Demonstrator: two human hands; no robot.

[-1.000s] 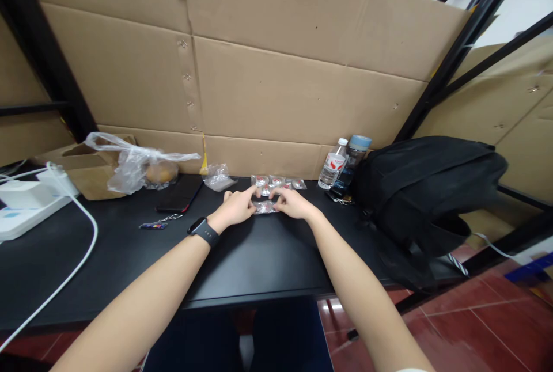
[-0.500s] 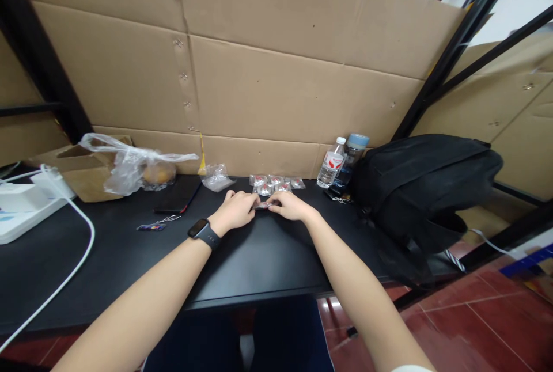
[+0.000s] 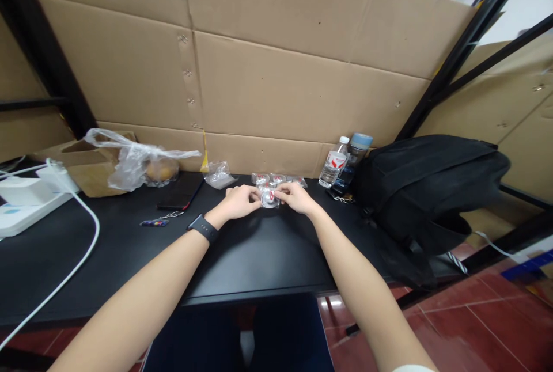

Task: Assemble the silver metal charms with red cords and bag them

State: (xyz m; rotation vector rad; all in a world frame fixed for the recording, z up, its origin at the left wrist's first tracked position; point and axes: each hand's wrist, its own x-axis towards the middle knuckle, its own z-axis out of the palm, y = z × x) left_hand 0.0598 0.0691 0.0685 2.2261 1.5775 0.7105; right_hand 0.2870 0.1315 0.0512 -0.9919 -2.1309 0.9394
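My left hand (image 3: 239, 202) and my right hand (image 3: 295, 197) meet over the far middle of the black table (image 3: 129, 251). Between their pinched fingertips they hold a small clear packet (image 3: 270, 199) with a round red and white piece inside. A dark watch sits on my left wrist. Just behind the hands, a row of several similar small packets (image 3: 279, 179) lies on the table by the cardboard wall.
A black backpack (image 3: 427, 188) fills the table's right end, with two bottles (image 3: 343, 160) beside it. To the left lie a crumpled clear bag (image 3: 219, 175), a phone (image 3: 179, 194), a keychain (image 3: 155, 221), a cardboard box with a plastic bag (image 3: 129, 159), and a white power strip (image 3: 26, 202) with cable.
Both hands lifted the packet slightly off the table and turned it, so its round red and white face now shows between the fingers. The view shifted a little.
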